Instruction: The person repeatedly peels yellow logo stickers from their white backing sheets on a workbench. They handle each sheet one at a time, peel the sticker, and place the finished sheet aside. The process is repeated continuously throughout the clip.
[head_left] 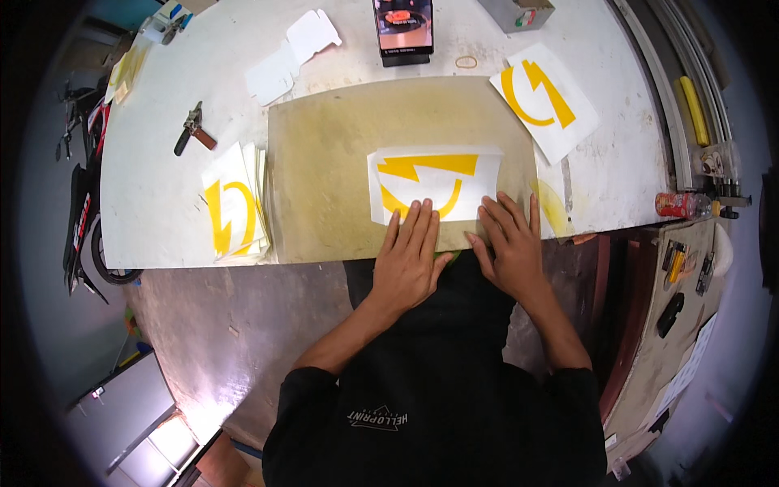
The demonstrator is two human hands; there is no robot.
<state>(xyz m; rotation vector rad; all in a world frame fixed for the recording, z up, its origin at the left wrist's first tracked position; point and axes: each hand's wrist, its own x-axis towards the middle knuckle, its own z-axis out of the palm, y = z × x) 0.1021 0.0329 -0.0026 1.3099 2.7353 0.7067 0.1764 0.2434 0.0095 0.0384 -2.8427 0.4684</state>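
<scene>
A white sheet with a yellow lightning-bolt and curved design lies on the tan cutting mat at the table's front. My left hand rests flat with its fingers stretched over the sheet's lower edge, covering part of the yellow curve. Spread fingers of my right hand sit at the sheet's lower right corner and on the mat beside it. Neither hand grips anything that I can see. A bit of green shows by my left thumb; what it is, I cannot tell.
Left of the mat is a stack of similar yellow-printed sheets; another sheet overlaps its right corner. A clamp-like tool, white paper scraps, a phone on a stand, a rubber band and a grey box lie farther back.
</scene>
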